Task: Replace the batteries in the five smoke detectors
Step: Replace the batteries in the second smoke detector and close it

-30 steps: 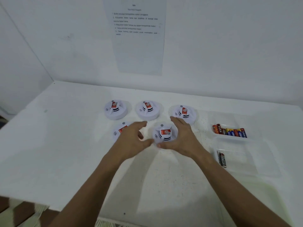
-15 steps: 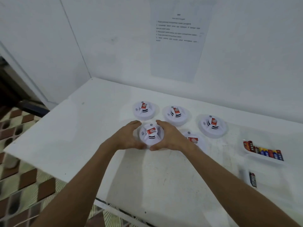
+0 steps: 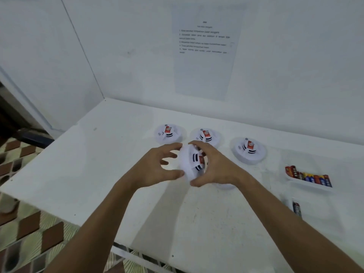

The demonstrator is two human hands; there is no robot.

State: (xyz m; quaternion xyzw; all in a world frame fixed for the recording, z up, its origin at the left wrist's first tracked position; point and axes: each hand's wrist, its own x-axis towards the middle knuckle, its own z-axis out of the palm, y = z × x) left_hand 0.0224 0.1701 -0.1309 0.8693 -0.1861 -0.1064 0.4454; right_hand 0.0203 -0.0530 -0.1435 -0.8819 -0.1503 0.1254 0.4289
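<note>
Smoke detector [image 3: 192,164] number one of the five was up off the table [image 3: 98,170], tilted on edge between both hands near the front-middle of the white top. The left hand [image 3: 152,170] pinched its rim with thumb low and fingers [image 3: 173,146] curled over the upper edge; the right hand [image 3: 214,166] wrapped the other side, thumb beneath and fingers over the top. It looked like a light, stiff plastic shell, smooth enough to slip, so the rim was the sensible place to hold while twisting or prying the back; the slotted middle with its red label seemed the more delicate part. A fifth unit [image 3: 224,186] lay mostly hidden under the right wrist, touching the table. To the right, a single battery [image 3: 297,208] lay in a clear tray whose edges were hard to make out, and beyond it a row of batteries [image 3: 309,176] sat in a shallow dish. Farther back stood three more detectors: one at left [image 3: 167,133], one in the middle [image 3: 205,137], one at right [image 3: 248,150], each apart from its neighbour. The near edge and left edge of the table dropped to a tiled floor [image 3: 29,223], so open room lay mainly on the bare left stretch. A printed sheet [image 3: 204,54] hung on the wall behind.
</note>
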